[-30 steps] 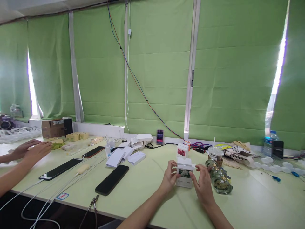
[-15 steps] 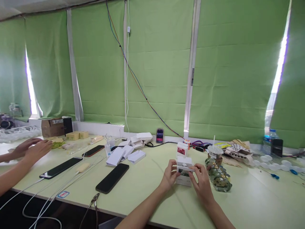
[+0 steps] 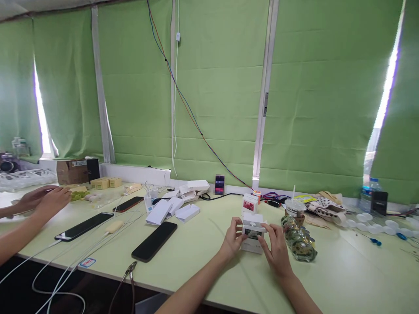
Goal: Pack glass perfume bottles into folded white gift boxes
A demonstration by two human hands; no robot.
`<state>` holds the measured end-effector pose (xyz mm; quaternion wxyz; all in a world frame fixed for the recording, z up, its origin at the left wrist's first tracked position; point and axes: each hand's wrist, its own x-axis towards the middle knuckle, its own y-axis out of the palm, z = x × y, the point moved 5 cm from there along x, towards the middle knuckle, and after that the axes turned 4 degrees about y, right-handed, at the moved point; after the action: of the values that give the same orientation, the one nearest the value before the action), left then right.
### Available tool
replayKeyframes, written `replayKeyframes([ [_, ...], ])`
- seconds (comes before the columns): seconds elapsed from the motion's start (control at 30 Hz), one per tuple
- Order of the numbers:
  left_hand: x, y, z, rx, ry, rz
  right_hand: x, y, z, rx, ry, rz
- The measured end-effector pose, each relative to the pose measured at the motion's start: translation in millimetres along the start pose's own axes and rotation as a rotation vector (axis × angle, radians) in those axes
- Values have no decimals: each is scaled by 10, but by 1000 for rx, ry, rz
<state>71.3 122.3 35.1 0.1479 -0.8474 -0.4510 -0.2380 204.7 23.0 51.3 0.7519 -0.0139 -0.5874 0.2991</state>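
A small white box [image 3: 252, 246] with a dark picture on its front stands upright on the table. My left hand [image 3: 233, 237] grips its left side, fingers bent around the edge. At the box's right side, my right hand [image 3: 275, 244] holds it between bent fingers and thumb near the top. Right behind stands another white box [image 3: 250, 203] with a red picture. Several round clear containers with greenish contents [image 3: 303, 246] lie in a row just right of my right hand.
A black phone [image 3: 154, 242] and white open boxes [image 3: 187, 213] lie to the left. Another person's hands [image 3: 49, 200] work at the far left among cables. A lidded cup [image 3: 296, 208] and white round caps [image 3: 375, 227] are at the right.
The flap at the top of the box, between my fingers, has moved down or back, and more of the dark picture shows. The view has shifted slightly.
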Motion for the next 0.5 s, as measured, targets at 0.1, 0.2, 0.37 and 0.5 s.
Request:
replayKeyframes([
  [0.1, -11, -5, 6, 21, 9, -7, 7, 7, -46, -38, 22, -15],
  [0.2, -29, -6, -3, 37, 54, 12, 2, 31, -85, -30, 5, -14],
  [0.37, -59, 21, -90, 226, 184, 113, -13, 48, -92, -18, 0, -17],
  [0.5, -64, 40, -172, 352, 254, 153, -13, 53, -66, -15, 5, -4],
])
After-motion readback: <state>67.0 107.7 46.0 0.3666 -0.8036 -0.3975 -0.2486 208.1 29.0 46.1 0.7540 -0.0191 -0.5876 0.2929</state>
